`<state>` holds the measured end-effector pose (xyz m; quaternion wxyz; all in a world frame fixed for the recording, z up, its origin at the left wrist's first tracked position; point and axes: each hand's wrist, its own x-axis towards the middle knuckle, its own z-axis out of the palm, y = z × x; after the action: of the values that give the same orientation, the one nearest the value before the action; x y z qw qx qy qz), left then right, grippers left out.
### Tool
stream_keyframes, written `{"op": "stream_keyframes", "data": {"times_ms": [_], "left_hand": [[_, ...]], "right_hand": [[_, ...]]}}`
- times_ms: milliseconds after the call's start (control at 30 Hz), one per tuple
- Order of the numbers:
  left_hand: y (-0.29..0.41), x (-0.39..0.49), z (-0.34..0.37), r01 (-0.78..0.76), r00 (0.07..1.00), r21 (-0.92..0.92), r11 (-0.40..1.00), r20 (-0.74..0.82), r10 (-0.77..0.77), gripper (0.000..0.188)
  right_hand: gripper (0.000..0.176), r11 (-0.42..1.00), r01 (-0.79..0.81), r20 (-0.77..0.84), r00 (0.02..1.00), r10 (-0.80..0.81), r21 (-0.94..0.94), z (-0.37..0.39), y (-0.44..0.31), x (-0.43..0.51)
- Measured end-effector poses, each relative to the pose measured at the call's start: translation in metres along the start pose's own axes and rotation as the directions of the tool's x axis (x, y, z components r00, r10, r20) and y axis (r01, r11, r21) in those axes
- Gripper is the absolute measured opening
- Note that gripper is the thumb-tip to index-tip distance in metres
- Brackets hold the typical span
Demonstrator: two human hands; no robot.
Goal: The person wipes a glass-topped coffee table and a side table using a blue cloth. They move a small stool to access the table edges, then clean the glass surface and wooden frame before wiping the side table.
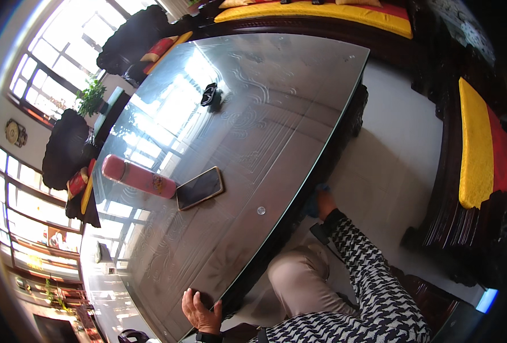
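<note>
My left hand [202, 312] rests on the near corner of the glass-topped table [275, 171], fingers spread on the glass and thumb by its edge. A dark band is around that wrist. Below the glass edge, my right hand [325, 203] holds a blue cloth [311, 203] against the table's dark carved wooden side [328, 171]. The table's edge partly hides the cloth, and the fingers are hard to make out. A pink vacuum flask [144, 178] lies on the glass, with a smartphone [199, 188] at its base end.
A small black object [209, 95] sits farther back on the glass. Dark wooden seats with yellow and red cushions [475, 145] stand at the right and along the back. My bent knee [298, 270] is close beneath the table edge. A potted plant [92, 96] stands by the windows.
</note>
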<state>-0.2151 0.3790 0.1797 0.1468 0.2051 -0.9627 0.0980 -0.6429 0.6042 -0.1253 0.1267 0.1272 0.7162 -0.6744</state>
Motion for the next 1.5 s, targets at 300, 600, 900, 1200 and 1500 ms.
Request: {"op": "stream_keyframes", "data": {"times_ms": [300,600,900,1200,1500], "left_hand": [[0.001,0.001,0.001,0.0,0.999,-0.003,1.0,-0.05,0.0,0.073],[0.006,0.008,-0.007,0.036,0.996,-0.083,0.996,-0.082,-0.043,0.068],[0.003,0.007,-0.027,0.115,0.992,-0.273,0.955,0.078,-0.097,0.09],[-0.017,0.008,-0.032,0.147,0.963,-0.492,0.858,0.27,-0.01,0.09],[-0.015,0.015,-0.032,0.216,0.902,-0.45,0.867,0.431,-0.001,0.099]], "right_hand": [[0.029,0.733,0.531,-0.402,0.836,-0.373,0.425,-0.089,-0.249,0.022],[0.02,0.042,0.672,0.375,0.463,-0.803,-0.739,-0.03,-0.294,-0.052],[0.018,-0.108,0.718,0.498,0.359,-0.789,-0.688,-0.042,-0.293,-0.043],[0.02,-0.142,0.715,0.558,0.39,-0.732,-0.685,-0.054,-0.29,-0.043],[0.019,-0.115,0.747,0.615,0.439,-0.655,-0.655,-0.023,-0.289,-0.093]]}}
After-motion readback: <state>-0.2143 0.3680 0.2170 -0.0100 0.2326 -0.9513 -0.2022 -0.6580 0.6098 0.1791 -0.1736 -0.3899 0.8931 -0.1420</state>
